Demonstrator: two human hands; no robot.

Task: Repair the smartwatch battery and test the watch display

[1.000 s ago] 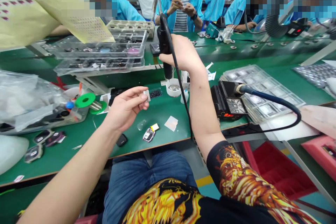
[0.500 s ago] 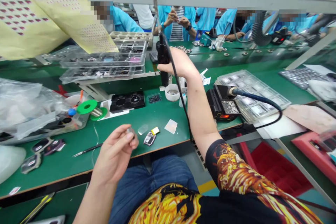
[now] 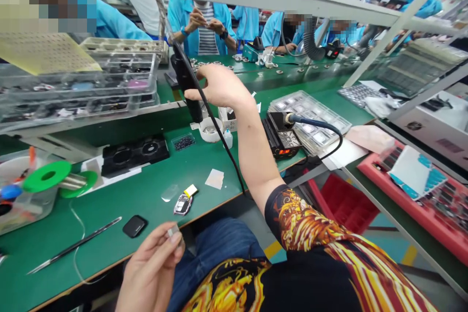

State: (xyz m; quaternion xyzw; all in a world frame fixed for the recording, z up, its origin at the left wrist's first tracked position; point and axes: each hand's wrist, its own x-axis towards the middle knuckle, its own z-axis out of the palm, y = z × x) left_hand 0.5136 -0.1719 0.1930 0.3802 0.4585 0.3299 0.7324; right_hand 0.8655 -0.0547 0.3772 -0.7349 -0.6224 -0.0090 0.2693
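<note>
A small grey, flat piece [image 3: 172, 232] is pinched between the thumb and fingers of my left hand [image 3: 155, 261], just in front of the bench edge. My right hand [image 3: 219, 85] reaches far forward, its thumb and fingers around a black electric screwdriver [image 3: 185, 83] that hangs tilted from above on a cable. Part of its grip is hidden by the hand. On the bench between my hands lies a small opened device [image 3: 183, 204] with a yellow-edged battery [image 3: 190, 190]. Beside these are a clear film [image 3: 170, 193] and a black square cover [image 3: 135, 225].
Tweezers [image 3: 76, 244] and a green solder spool [image 3: 47, 176] lie to the left. Ahead are a black fixture [image 3: 135, 154], a tray of screws [image 3: 183, 142] and a round white dish [image 3: 210, 130]. A soldering station [image 3: 283, 136] stands right; co-workers sit opposite.
The view has swung to the right and the bench things shift left in it. The black cover by my left hand now shows. Both hands keep their holds.
</note>
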